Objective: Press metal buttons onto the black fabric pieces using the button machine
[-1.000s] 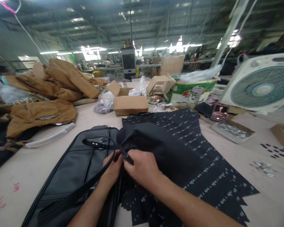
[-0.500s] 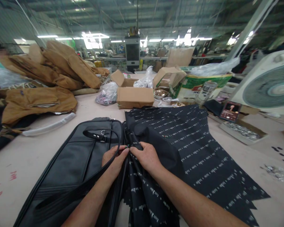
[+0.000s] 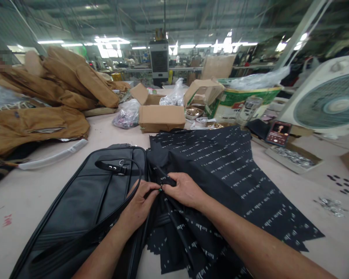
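A black bag [image 3: 87,193] with a strap handle [image 3: 133,174] lies on its side, left of centre. Printed black lining fabric [image 3: 235,174] spreads out from the bag's right edge. My right hand [image 3: 187,190] is closed on a gathered fold of this lining beside the bag. My left hand [image 3: 141,203] pinches close to the right fingertips, its forearm crossing over the bag and strap. Between the two sets of fingertips shows a tiny dark and green piece [image 3: 160,189], too small to name.
Behind the fabric stand a cardboard box [image 3: 162,118] and a plastic bag [image 3: 126,114]. Brown bags [image 3: 40,124] are piled at left. At right are a fan [image 3: 334,97], a phone [image 3: 278,133], a tray of metal parts [image 3: 293,158] and loose metal pieces [image 3: 331,206].
Both hands have moved slightly down, still pinching together. The left fingers have come out from behind the strap more. The lining folds below the hands have spread to the right.
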The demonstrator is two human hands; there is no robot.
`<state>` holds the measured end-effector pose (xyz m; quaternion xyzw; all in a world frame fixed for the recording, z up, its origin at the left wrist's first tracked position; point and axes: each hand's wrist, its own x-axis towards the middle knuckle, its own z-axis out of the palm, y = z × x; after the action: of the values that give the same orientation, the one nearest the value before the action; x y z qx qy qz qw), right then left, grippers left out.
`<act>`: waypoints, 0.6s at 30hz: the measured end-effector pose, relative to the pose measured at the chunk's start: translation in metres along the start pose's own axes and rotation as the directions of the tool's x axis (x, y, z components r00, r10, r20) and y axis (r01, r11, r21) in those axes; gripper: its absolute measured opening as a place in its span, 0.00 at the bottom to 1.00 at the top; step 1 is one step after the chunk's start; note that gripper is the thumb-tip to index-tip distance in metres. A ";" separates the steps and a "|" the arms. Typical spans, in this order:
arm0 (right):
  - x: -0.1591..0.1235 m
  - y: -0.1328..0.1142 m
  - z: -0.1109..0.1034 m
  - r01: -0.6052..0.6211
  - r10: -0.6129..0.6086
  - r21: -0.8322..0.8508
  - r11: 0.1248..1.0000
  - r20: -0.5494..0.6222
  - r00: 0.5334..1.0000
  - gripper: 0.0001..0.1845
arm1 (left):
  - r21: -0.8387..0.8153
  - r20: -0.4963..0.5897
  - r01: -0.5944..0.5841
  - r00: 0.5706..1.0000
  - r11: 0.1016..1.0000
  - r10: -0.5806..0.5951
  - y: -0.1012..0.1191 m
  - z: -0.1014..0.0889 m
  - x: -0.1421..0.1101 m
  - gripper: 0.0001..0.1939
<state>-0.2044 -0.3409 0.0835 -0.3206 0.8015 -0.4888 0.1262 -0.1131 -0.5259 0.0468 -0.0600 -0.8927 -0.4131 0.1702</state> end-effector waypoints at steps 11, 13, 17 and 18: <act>-0.011 0.003 0.003 -0.044 0.043 0.038 0.998 0.020 0.999 0.08 | 0.039 0.008 -0.074 0.997 0.997 0.073 0.010 -0.001 0.003 0.01; -0.012 0.003 0.004 -0.021 0.021 0.017 1.000 0.002 1.000 0.09 | 0.071 0.017 -0.115 0.993 0.991 0.114 0.011 -0.002 0.003 0.01; -0.012 0.002 0.005 0.068 -0.070 -0.100 0.993 -0.019 0.997 0.09 | 0.145 0.027 -0.154 0.988 0.977 0.152 0.012 -0.003 0.001 0.04; -0.012 0.002 0.005 0.089 -0.091 -0.132 0.987 -0.013 0.996 0.08 | 0.164 0.027 -0.158 0.987 0.974 0.156 0.012 -0.003 0.001 0.04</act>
<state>-0.1939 -0.3362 0.0781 -0.3594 0.8177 -0.4434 0.0749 -0.1098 -0.5207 0.0576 -0.1188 -0.9176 -0.3222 0.2005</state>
